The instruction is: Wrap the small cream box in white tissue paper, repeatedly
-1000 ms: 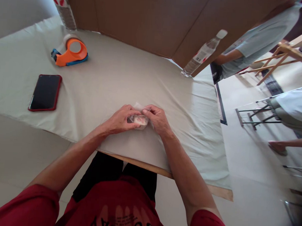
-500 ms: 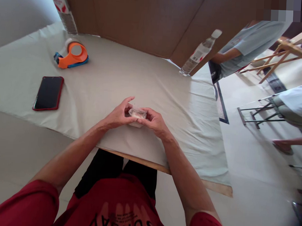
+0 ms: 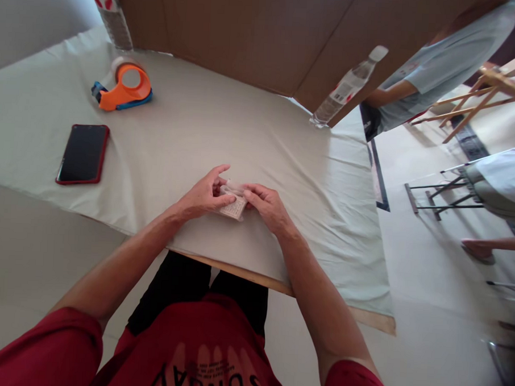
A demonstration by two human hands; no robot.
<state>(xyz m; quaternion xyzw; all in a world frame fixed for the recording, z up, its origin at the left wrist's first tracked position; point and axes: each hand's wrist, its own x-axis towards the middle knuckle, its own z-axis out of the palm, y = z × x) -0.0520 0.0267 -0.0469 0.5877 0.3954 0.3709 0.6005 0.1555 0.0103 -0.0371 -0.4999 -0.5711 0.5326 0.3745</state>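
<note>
Between my hands, close to the table's front edge, is a small pale packet [image 3: 233, 209] in clear plastic wrap, with fine print on the side facing me. My left hand [image 3: 207, 192] grips its left side, thumb on the near face and index finger raised away from it. My right hand [image 3: 263, 202] pinches the plastic at the packet's upper right between thumb and fingers. The packet's far side is hidden by my fingers.
On the cloth-covered table [image 3: 192, 116] lie a dark phone or tablet with a red case [image 3: 83, 154] and an orange tape dispenser [image 3: 125, 87]. Water bottles [image 3: 347, 86] stand by a brown cardboard panel [image 3: 247, 33]. Another person [image 3: 433, 75] is behind it at right.
The packet's top plastic, spread open before, is now gathered together, and its printed side shows more. My right thumb has moved from the near face up to the right corner.
</note>
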